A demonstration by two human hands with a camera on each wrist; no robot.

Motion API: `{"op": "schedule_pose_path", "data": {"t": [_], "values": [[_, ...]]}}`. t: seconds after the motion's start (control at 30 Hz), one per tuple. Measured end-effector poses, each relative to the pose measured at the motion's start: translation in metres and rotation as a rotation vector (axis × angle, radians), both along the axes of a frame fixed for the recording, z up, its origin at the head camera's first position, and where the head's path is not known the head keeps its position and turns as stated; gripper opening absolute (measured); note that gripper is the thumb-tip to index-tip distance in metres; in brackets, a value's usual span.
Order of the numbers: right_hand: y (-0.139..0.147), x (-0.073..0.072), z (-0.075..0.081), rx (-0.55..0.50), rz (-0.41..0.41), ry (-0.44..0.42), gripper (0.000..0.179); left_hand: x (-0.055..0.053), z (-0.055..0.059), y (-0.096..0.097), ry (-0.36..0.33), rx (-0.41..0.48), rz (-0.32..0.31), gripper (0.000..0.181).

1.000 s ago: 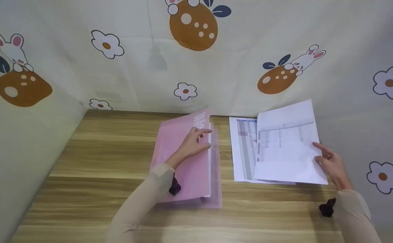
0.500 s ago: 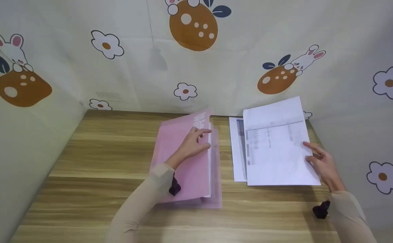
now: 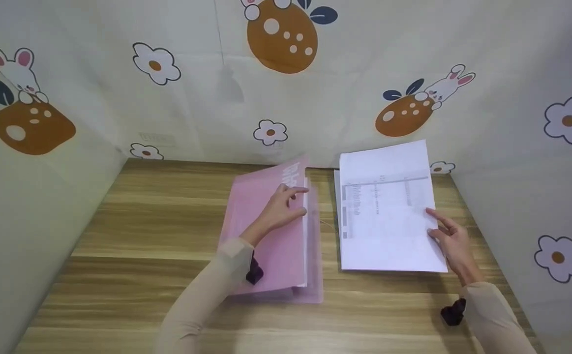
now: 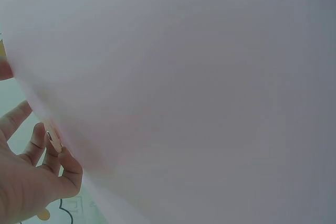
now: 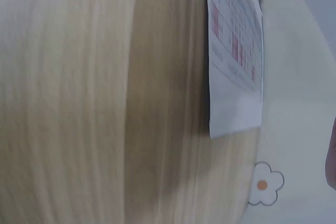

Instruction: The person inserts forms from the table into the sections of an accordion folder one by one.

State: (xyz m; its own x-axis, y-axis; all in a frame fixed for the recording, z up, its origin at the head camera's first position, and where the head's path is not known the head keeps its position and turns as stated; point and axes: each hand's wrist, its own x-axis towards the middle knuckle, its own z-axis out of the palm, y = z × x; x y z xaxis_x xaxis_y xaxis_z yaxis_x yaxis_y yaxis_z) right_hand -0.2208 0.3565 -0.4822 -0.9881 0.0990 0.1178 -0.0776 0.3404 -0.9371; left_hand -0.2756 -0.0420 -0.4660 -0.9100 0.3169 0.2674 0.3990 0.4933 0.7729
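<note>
A pink folder (image 3: 266, 231) with white lettering lies left of centre, its cover lifted a little over white pages. With thumb and fingers my left hand (image 3: 283, 206) holds the cover's free edge. In the left wrist view the pale pink cover (image 4: 199, 98) fills most of the picture, the left hand (image 4: 37, 171) curled at its edge. To the right, a white printed sheet (image 3: 389, 236) is pinched at its right edge by my right hand (image 3: 453, 243). It overlaps other papers (image 3: 337, 196), whose left margin peeks out; the right wrist view shows a paper (image 5: 236, 103) with red-printed cells.
The wood-grain table (image 3: 143, 236) runs back to pale curtains (image 3: 192, 108) printed with rabbits, fruit and flowers, which also close off both sides. A thin cord (image 3: 327, 223) lies between the folder and the papers.
My right hand has moved left with the printed sheet, which now covers nearly all of the papers behind it. The left hand and folder stay in place.
</note>
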Motion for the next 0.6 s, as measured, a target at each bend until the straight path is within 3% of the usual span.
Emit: {"op": "schedule_pose_path", "data": {"t": [0.37, 0.6], "values": [[-0.027, 0.008, -0.008, -0.203, -0.081, -0.064, 0.045, -0.001, 0.000, 0.000, -0.025, -0.009, 0.012, 0.047], [-0.042, 0.012, -0.011, -0.242, -0.174, -0.085, 0.047, -0.001, 0.000, 0.000, -0.037, -0.008, 0.005, 0.047]]}}
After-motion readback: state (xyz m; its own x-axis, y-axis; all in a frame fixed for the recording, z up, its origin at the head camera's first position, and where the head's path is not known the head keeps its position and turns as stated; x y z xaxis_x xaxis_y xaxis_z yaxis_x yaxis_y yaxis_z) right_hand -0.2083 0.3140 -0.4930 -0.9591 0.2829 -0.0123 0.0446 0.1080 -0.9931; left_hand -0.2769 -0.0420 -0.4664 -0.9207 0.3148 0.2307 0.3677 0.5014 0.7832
